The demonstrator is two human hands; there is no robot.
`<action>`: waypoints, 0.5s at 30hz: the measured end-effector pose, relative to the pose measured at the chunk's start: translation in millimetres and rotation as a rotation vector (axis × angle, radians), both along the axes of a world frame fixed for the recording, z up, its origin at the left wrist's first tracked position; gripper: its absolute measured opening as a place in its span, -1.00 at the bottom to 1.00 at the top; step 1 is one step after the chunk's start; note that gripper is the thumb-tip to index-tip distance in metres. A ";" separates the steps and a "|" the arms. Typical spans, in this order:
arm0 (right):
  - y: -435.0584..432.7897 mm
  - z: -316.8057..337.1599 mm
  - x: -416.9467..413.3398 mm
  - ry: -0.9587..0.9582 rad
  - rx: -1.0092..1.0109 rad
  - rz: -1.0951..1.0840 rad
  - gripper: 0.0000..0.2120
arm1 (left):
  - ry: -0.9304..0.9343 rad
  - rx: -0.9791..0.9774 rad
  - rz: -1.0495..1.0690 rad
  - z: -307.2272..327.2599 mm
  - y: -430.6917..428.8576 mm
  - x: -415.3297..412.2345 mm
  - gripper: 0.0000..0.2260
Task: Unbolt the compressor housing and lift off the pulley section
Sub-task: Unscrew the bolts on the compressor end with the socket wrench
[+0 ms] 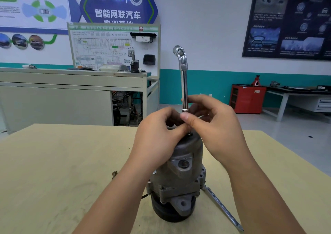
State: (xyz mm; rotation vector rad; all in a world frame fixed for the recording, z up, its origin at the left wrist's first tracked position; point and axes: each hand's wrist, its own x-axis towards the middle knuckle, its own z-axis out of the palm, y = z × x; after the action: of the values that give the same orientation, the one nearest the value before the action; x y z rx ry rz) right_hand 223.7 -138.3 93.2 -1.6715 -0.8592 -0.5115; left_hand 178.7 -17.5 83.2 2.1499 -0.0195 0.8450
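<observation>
Standing on the desk, pulley down, the compressor points up; right on its top, the left hand and right hand sit together, pinching the upright wrench.

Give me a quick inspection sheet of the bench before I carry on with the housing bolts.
Surface: pale wooden table, lightly scuffed.
Job's things: compressor stands with its pulley down; socket wrench upright on its top.
Clutter: loose bolt left of the compressor; flat spanner lying to its right.
Grips: left hand and right hand both pinch the socket wrench's lower end.
Cables: possibly one short dark lead at the compressor's base.
Surroundings: grey bench, red cabinet, dark wall poster.
</observation>
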 end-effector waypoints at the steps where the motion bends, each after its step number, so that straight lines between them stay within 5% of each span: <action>1: 0.0 -0.1 0.1 0.003 0.000 -0.006 -0.67 | 0.011 -0.003 -0.020 0.2 0.5 -0.3 -0.92; 15: -2.0 2.8 -0.6 0.051 -0.056 0.021 -0.74 | 0.076 0.010 -0.079 1.6 2.4 -1.3 -0.89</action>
State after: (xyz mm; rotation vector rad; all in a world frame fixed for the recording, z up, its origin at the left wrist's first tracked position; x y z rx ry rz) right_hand 223.1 -140.2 96.0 -1.7174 -0.8604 -0.4323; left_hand 177.5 -15.1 84.8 2.1741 -0.0691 0.7188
